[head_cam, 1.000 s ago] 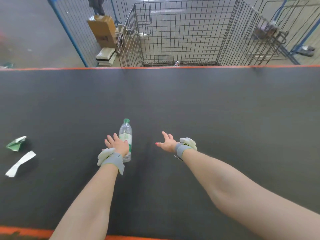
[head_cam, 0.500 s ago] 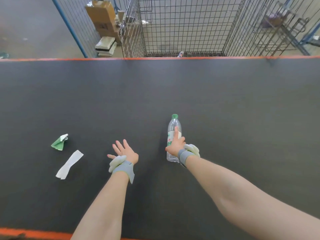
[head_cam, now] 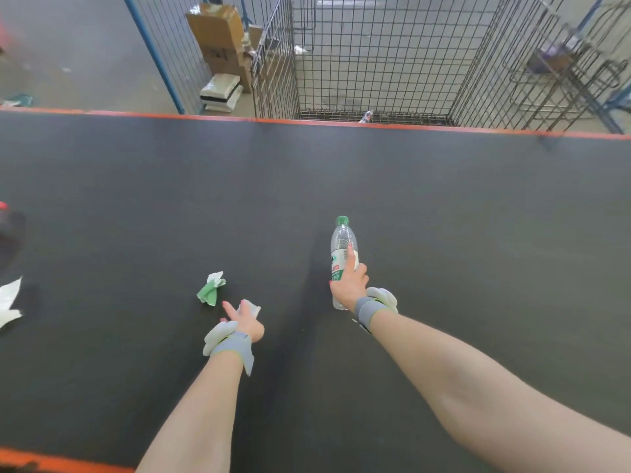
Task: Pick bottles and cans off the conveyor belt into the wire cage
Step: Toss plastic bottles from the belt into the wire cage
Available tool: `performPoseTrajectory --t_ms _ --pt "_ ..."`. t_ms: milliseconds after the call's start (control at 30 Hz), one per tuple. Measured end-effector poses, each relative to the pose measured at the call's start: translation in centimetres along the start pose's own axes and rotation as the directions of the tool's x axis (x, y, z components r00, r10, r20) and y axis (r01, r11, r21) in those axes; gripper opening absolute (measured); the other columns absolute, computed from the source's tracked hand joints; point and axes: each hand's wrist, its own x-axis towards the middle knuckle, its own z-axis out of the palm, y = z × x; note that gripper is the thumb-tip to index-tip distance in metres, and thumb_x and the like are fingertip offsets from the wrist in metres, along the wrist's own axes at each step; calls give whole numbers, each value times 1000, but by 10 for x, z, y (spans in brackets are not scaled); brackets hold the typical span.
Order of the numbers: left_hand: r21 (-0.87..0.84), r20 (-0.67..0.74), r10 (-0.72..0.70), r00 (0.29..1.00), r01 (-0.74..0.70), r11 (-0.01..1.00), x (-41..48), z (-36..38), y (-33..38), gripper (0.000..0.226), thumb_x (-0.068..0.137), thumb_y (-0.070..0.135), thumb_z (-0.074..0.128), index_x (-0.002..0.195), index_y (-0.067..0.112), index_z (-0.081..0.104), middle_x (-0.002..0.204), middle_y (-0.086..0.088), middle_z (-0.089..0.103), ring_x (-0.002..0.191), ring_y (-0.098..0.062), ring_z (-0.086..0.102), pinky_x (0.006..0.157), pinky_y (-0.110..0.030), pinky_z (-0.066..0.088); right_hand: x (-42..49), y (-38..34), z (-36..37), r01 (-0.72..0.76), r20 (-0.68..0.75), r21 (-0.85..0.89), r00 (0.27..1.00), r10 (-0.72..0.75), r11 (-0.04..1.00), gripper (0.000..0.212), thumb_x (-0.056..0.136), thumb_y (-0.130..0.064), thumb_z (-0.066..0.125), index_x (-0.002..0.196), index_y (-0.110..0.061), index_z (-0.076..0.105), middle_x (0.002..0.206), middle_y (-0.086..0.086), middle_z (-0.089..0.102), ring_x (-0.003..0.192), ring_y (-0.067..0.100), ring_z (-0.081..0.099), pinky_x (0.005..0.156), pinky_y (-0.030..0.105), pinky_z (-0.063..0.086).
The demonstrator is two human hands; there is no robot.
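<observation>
The right hand [head_cam: 348, 285] is gripping a clear plastic bottle [head_cam: 342, 244] on the black conveyor belt [head_cam: 444, 216], fingers curling round the lower body and the forefinger lying straight along the label. The bottle's long axis is running away from the person, its green cap pointing toward the wire cage [head_cam: 375, 56] and its base hiding behind the wrist. Whether the bottle is resting on the belt or just clearing it cannot be told.

Left of the bottle and a little nearer the person, the left hand [head_cam: 246, 324] is hovering with fingers loosely spread and holding nothing; a white paper strip [head_cam: 253, 307] is showing just past its fingertips, and contact cannot be told. Further left of the bottle, a crumpled green-and-white scrap [head_cam: 211, 289] is lying on the belt. Well to the left of the bottle, at the frame's edge, another white paper [head_cam: 8, 302] is lying flat.

Beyond the bottle's cap, past the belt's orange edge, the cage is standing on the floor with one small item [head_cam: 366, 116] lying in its bottom, too small to identify. A cardboard box [head_cam: 218, 39] is leaning beside the cage, far left of the bottle's line.
</observation>
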Motion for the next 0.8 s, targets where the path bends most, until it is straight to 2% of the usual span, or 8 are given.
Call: performPoseTrajectory --t_ms 133,267,400,467,533,633,700,800 --pt "-38 -37 135 990 -136 990 3 -24 63 77 97 27 45 152 20 -7 156 -12 -23 146 -36 -2 120 -42 7 24 -14 -26 -28 -38 70 999 31 997 89 90 -13 51 151 -38 -9 140 12 22 125 35 31 108 46 29" --pt "-153 -65 231 971 -238 959 18 -59 133 77 95 24 47 153 19 -5 157 -8 -21 147 -32 -7 120 -43 6 69 -34 -63 -55 -40 270 997 69 961 89 89 -17 55 151 -38 -5 139 14 26 128 38 34 111 45 29" --pt "-177 -120 294 948 -312 934 34 -87 194 76 96 24 46 152 17 -5 158 -7 -19 147 -31 -8 120 -44 6 129 -83 -110 -80 -42 520 992 119 850 82 92 -23 57 152 -31 2 145 15 26 129 39 39 109 45 34" --pt "-185 -138 297 945 -319 929 48 -100 220 76 97 25 46 152 17 -6 158 -6 -19 147 -29 -9 120 -43 6 173 -125 -148 -5 -121 629 987 104 778 77 93 -27 56 153 -26 7 149 16 29 131 37 40 110 43 34" --pt "-189 -155 296 943 -322 928 63 -115 242 76 98 26 45 152 17 -7 158 -6 -18 147 -28 -9 120 -42 7 221 -169 -194 76 -161 696 986 52 714 91 87 -33 65 154 -26 4 151 14 30 134 34 39 112 45 32" --pt "-202 -193 286 939 -323 925 84 -130 267 75 97 24 45 152 15 -4 159 -8 -14 147 -29 -7 119 -41 7 266 -210 -240 73 -147 604 989 20 793 108 79 -49 69 153 -27 -7 155 10 23 140 34 28 115 47 27" --pt "-206 -185 270 945 -306 930 91 -129 277 74 97 24 45 152 13 -3 159 -9 -11 147 -29 -4 119 -41 7 276 -210 -245 99 -158 484 987 -25 869 100 84 -45 65 154 -22 -4 153 10 27 139 33 30 113 41 30" --pt "-150 -149 277 949 -298 943 85 -120 286 74 97 26 44 152 13 -4 159 -9 -10 147 -29 -4 120 -41 6 262 -192 -225 70 -80 451 996 -38 890 96 88 -39 64 154 -25 -5 156 11 20 142 33 27 115 44 26"
